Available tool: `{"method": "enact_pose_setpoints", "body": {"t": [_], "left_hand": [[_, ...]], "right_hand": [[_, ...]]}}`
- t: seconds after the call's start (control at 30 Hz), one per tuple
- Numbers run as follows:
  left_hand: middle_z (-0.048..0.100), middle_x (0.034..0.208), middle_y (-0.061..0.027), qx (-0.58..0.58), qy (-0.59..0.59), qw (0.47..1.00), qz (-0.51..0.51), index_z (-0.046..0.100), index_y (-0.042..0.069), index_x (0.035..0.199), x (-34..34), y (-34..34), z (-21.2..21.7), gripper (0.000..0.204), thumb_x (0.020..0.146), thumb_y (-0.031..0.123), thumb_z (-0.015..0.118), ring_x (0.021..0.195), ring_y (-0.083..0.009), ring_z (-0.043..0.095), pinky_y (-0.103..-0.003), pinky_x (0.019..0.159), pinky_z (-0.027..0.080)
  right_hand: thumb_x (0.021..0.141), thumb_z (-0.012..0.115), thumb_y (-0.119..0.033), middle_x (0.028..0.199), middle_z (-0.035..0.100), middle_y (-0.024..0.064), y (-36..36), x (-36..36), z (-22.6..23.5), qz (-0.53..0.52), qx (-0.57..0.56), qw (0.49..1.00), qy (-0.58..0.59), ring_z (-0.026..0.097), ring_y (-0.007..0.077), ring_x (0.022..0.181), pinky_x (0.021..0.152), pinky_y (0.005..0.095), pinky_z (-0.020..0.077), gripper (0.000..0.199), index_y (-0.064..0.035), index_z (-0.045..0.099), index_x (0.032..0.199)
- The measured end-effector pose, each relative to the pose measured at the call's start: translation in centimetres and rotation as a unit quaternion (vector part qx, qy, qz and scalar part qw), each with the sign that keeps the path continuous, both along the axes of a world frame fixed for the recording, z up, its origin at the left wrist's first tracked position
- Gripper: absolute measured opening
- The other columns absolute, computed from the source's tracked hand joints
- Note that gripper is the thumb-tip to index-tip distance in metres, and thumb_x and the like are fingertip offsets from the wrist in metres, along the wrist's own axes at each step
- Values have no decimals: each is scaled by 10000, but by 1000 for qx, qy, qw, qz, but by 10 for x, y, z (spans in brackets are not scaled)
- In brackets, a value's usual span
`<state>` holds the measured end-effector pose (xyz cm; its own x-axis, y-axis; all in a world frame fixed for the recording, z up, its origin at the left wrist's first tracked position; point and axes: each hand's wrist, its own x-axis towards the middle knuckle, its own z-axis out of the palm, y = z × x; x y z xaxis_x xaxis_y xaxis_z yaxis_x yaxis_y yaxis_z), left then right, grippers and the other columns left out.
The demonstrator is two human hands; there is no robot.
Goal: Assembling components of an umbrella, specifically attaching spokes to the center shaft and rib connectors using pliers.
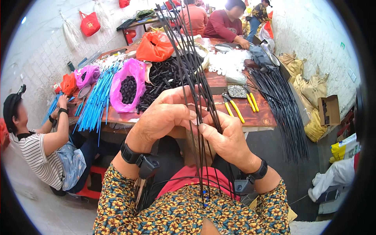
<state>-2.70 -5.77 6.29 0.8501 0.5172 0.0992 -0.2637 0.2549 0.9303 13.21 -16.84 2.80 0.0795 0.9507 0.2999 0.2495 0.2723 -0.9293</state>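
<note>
Several long, thin black rods point(201, 150) stand nearly upright in front of my chest, fanning apart toward their upper ends. My left hand point(166, 113) is closed around them from the left, its fingers partly hidden behind the rods. My right hand point(231, 143) pinches the same rods a little lower, thumb in front. The two hands almost meet, and whatever small part may lie between the fingertips is too hidden to make out. Behind the rods, a heap of short black tubes point(166, 76) lies on the wooden table point(256, 113).
Yellow-handled pliers point(234, 107) lie beside a tray of small metal pieces point(237, 91). More black rods point(280, 113) overhang the table's right edge. Blue rods point(96, 98) and a pink bag point(117, 96) of black parts lie left. Co-workers sit left point(43, 156) and far point(221, 25).
</note>
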Motion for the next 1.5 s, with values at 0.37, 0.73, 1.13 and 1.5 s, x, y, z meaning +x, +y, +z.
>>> {"method": "enact_pose_setpoints", "body": {"t": [0.37, 0.73, 1.13, 1.5], "left_hand": [[667, 992, -126, 9, 5, 992, 126, 569, -13, 1119, 12, 4, -5, 248, 871, -20, 582, 850, -235, 692, -377, 671, 610], [647, 884, -84, -13, -25, 990, 142, 590, 9, 1014, 25, 12, -14, 134, 881, 19, 594, 751, -201, 680, -348, 609, 598], [643, 832, -83, -58, -24, 993, 96, 568, -2, 1115, 17, 6, -8, 211, 919, 77, 570, 702, -219, 682, -371, 601, 591], [673, 1045, -148, -65, -19, 994, 84, 563, -37, 1186, 27, -3, 5, 284, 953, 114, 506, 935, -232, 679, -381, 791, 576]], "right_hand": [[894, 574, -120, 669, 573, 129, 12, 3, 5, -55, 58, 996, -28, 552, 194, 606, 555, 360, 427, 159, 38, 588, 884], [956, 554, -131, 673, 590, 97, 8, 15, 9, -67, 44, 997, 5, 580, 136, 567, 491, 310, 439, 149, 15, 545, 934], [1022, 481, -235, 561, 422, -35, -38, 78, 85, -234, 319, 895, 205, 351, 34, 374, 336, 189, 266, 246, -6, 572, 1027], [916, 667, -162, 685, 545, -48, 23, 16, 6, -128, 76, 984, 98, 451, 31, 635, 542, 238, 391, 168, -32, 609, 827]]}}
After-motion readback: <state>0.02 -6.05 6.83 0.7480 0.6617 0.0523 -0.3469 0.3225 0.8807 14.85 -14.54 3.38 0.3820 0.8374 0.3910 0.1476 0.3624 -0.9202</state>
